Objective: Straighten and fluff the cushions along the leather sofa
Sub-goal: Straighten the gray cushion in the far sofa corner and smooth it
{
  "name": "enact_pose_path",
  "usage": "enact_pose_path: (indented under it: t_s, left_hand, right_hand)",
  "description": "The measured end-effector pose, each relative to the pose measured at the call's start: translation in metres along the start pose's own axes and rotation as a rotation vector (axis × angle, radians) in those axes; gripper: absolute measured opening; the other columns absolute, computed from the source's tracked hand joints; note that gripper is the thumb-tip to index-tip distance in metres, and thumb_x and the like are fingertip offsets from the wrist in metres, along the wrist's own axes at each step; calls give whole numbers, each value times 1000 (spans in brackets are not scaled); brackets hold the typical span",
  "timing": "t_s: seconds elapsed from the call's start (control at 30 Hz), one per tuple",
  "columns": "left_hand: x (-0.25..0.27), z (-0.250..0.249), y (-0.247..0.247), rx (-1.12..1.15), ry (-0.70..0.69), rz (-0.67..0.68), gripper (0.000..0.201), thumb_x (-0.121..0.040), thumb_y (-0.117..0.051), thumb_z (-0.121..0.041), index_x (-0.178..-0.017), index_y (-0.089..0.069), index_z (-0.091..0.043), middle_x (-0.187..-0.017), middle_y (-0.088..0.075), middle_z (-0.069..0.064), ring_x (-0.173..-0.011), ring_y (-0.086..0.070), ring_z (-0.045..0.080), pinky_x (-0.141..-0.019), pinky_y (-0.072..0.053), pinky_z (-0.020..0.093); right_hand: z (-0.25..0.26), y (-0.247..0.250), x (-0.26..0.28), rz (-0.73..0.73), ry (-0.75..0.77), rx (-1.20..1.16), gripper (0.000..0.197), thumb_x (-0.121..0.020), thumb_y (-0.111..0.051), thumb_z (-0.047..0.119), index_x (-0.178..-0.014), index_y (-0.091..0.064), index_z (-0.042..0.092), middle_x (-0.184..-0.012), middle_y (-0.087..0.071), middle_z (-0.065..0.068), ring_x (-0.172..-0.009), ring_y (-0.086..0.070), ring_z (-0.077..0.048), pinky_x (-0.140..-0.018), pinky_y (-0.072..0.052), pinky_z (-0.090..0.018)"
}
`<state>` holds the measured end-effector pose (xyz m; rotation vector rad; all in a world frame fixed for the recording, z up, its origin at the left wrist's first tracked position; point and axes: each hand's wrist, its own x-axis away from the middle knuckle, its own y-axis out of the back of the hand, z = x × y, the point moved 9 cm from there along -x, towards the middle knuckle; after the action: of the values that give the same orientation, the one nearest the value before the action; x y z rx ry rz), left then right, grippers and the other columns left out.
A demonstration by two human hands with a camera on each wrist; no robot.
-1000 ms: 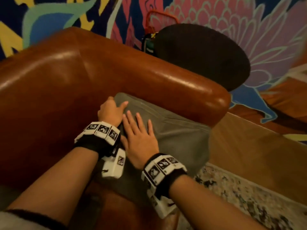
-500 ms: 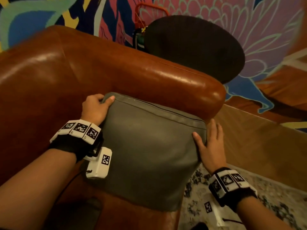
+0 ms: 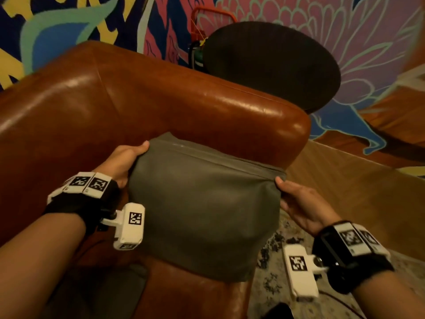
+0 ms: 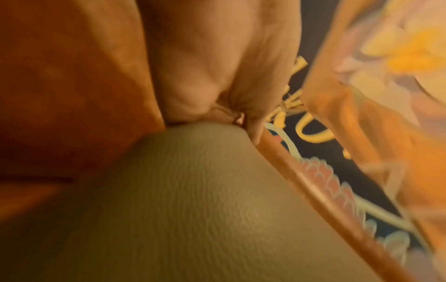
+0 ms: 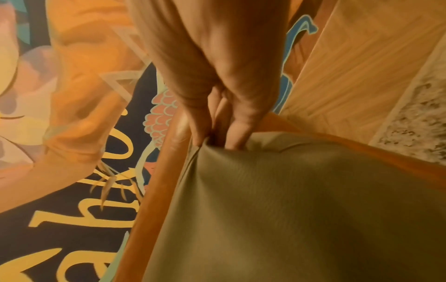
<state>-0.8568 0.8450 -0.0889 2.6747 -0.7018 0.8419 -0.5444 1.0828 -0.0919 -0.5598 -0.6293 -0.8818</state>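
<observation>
Cushion (image 3: pixel 202 210) upright against sofa (image 3: pixel 161 107) arm — left hand (image 3: pixel 122 161), right hand (image 3: pixel 301 203) pinching its top corners.

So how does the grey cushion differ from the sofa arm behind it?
The grey cushion is matte olive-grey; the sofa arm is glossy reddish-brown leather with bright highlights. The cushion looks soft and bulges, gripped at its top corners by the left hand and right hand; the arm is a firm rounded roll. Both look smooth-surfaced.

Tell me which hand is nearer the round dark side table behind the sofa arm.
Right. The right hand grips the cushion's corner on the table's side; the left hand grips the far corner.
</observation>
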Motion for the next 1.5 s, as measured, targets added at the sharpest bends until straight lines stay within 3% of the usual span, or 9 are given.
enact_pose_path:
  t_s: [0.17,0.4,0.7,0.8,0.93,1.03,1.13,1.27,1.5]
  left_hand:
    - [8,-18,-7,-74,46,-13,46,-80,-69,-57,-102,-60,-18,-88,-63,6,-76,-60,22,-70,-49,35]
    - [32,-54,-9,-128,-186,-15,4,-89,-68,-19,-91,-70,-16,-97,-72,5,-91,-68,18,-76,-52,30]
    - [33,-25,-10,105,39,76,30,-101,-46,-31,-117,-60,-9,-104,-65,6,-88,-63,17,-71,-50,30]
    - [29,-25,4,37,29,-99,64,-79,-76,-43,-121,-57,0,-109,-67,11,-92,-65,23,-74,-51,34]
    - [41,-53,12,-181,-97,-141,20,-80,-78,-29,-80,-71,-10,-92,-71,10,-87,-67,24,-73,-48,31]
    - [50,-76,17,-164,-160,-93,17,-86,-71,-26,-90,-72,-10,-92,-72,9,-87,-68,21,-76,-50,30]
    - [30,-82,22,-102,-111,-107,37,-87,-67,-33,-110,-67,-5,-101,-71,13,-92,-68,28,-85,-53,37]
    - [-23,-43,25,-352,-37,-183,87,-68,-63,-66,-128,-56,-3,-125,-62,17,-112,-60,38,-100,-46,52]
    - [-21,-39,28,56,-166,-222,51,-85,-68,-2,-132,-54,-17,-110,-66,11,-97,-65,24,-82,-56,32]
  right_hand:
    - [3,-3,-1,-106,-75,-18,49,-81,-76,41,-121,-65,15,-117,-69,-10,-106,-66,-25,-88,-59,-39]
    - [35,-12,30,-66,124,149,21,-93,-65,26,-105,-70,10,-101,-77,-7,-96,-71,-21,-90,-54,-36]
    - [26,-28,28,27,-71,-117,20,-100,-53,21,-101,-66,6,-96,-72,-11,-85,-70,-20,-68,-62,-31]
    - [26,-33,30,-41,-43,8,30,-91,-68,31,-110,-65,9,-104,-68,-10,-96,-66,-21,-73,-58,-33]
    - [38,-30,44,-61,64,162,25,-84,-74,19,-103,-69,4,-106,-74,-14,-87,-71,-21,-77,-57,-33]
    - [47,-34,56,36,109,132,24,-87,-69,23,-106,-72,9,-96,-78,-5,-85,-75,-18,-80,-61,-34]
    - [52,-41,43,25,132,82,19,-92,-65,28,-104,-70,14,-87,-79,0,-86,-74,-18,-78,-60,-33]
    - [19,-41,5,-84,52,92,45,-95,-64,34,-128,-60,4,-125,-68,-14,-115,-63,-31,-100,-50,-45]
    - [18,-36,-4,-32,211,240,45,-87,-72,15,-128,-58,5,-109,-73,-8,-108,-67,-24,-97,-51,-35]
